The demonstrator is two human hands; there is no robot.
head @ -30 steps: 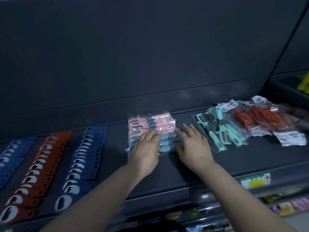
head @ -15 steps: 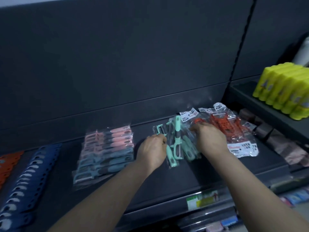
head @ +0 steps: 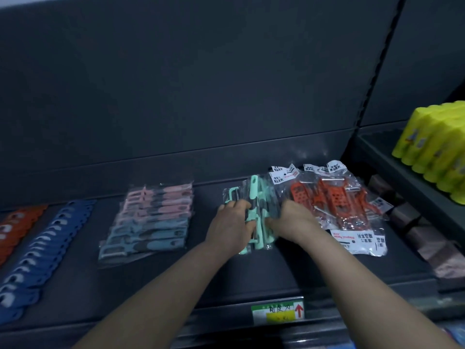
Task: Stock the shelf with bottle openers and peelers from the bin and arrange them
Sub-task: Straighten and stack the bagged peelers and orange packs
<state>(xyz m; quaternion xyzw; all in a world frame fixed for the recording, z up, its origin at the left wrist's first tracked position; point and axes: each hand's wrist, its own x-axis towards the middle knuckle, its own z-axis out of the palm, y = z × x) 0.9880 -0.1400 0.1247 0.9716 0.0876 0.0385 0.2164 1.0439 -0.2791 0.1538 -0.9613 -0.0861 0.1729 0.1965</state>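
Your two forearms are running up from the bottom edge of the frame and meeting just right of centre. Your left hand (head: 230,224) is curling its fingers (head: 236,205) round the left side of the bundle of mint-green peelers (head: 255,197). Your right hand (head: 294,220) is clutching the same bundle from the right, knuckles up, fingers bent into the wrappers. The bundle is lying on the shelf (head: 251,273), its right side touching the heap of orange peelers (head: 334,205).

Three groups of peelers are lying on the shelf. These are the mint-green one in your grip, the orange one at centre right, and a stack of pink and blue peelers (head: 153,217) well apart at centre left. Two rows of openers are lying at lower left, one of blue bottle openers (head: 45,248) and one of orange bottle openers (head: 12,230). The pieces are overlapping too much to count singly. One price label (head: 278,309) is hanging on the shelf edge near the bottom. Yellow bottles (head: 437,147) are standing at the right edge.
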